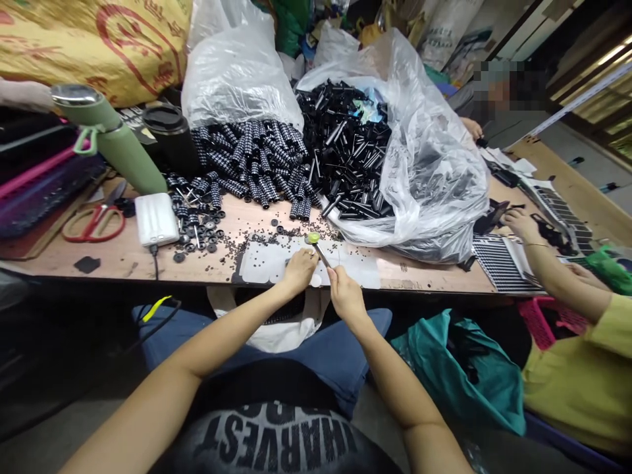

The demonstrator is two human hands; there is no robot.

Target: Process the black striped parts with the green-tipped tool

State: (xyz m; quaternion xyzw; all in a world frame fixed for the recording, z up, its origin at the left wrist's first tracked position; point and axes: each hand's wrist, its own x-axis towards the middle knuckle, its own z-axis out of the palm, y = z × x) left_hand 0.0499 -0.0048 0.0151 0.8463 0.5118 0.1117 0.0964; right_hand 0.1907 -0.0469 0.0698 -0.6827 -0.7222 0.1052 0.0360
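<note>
My right hand (347, 293) is closed around the dark handle of what looks like a small hammer (322, 255) with a rounded yellow-green head. That head is raised just past the fingertips of my left hand (300, 270). The left fingers are pinched together low over a pale mat (264, 260); whatever is between them is too small or hidden to name. Tiny black rings (236, 253) lie scattered on and around the mat. Beyond my hands, ribbed black rollers (266, 161) are heaped, and black tubular parts (353, 158) fill a clear plastic bag (434, 171).
At left are red-handled scissors (96, 224), a white power box (157, 220) with a cable, a green flask (113, 138) and a dark cup (168, 131). A white cloth bag (281, 332) hangs at my lap. To the right, a co-worker's hand (523, 224) handles dark parts.
</note>
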